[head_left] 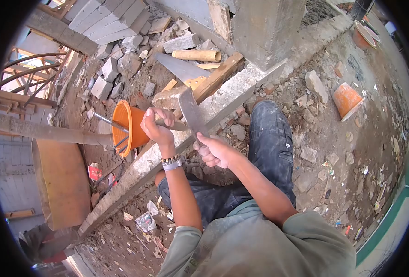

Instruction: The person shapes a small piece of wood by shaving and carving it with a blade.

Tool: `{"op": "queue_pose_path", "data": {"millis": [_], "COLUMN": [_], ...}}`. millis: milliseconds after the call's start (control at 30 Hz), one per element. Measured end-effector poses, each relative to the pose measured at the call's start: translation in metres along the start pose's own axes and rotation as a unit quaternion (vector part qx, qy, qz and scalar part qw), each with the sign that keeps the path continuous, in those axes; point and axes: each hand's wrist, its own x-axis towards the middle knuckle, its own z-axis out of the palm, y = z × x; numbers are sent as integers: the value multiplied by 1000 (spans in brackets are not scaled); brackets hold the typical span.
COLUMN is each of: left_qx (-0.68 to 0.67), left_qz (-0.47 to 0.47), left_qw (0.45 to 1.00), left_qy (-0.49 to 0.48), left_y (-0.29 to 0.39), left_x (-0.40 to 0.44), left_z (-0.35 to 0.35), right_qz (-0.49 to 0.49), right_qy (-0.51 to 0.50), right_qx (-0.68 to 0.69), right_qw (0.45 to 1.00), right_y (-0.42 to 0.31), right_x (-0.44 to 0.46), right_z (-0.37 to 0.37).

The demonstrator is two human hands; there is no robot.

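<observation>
My left hand (pixel 157 127), with a beaded bracelet and a band at the wrist, is closed around the wooden handle of a tool (pixel 191 111). Its flat, worn metal blade sits crosswise to the handle, like a small adze; its exact kind is unclear. My right hand (pixel 212 150) is closed on the lower end of the blade, thumb on top. Just left of my left hand stands a tilted orange bucket (pixel 142 125) with metal-shafted tools sticking out. Beyond the blade lie a handsaw (pixel 181 68) with a yellow handle and a wooden beam (pixel 219 76).
A concrete ledge (pixel 135 177) runs diagonally beneath my hands to a concrete pillar (pixel 266 34). Rubble and blocks (pixel 104 87) lie behind it, near a bamboo tube (pixel 196 55). An orange container (pixel 346 99) lies tipped at right. A curved tan sheet (pixel 66 184) stands left.
</observation>
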Motion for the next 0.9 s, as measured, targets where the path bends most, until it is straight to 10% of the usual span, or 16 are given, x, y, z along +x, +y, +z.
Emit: {"op": "queue_pose_path", "data": {"millis": [300,500,733,900], "left_qx": [15,13,10,-21], "left_qz": [-16,-12,-17,2], "left_qw": [1000,1000,1000,1000], "left_qy": [-6,-11,-2,5], "left_y": [4,5,1,2], "left_x": [0,-2,8,5], "left_z": [1,3,1,4], "right_qz": [-500,-227,36,-85], "right_qy": [236,227,26,58], "right_qx": [-281,-537,-68,-71], "right_qw": [785,780,997,992], "right_y": [-6,68,17,-18], "right_x": [-22,55,18,-17], "right_z": [67,-24,-12,6]}}
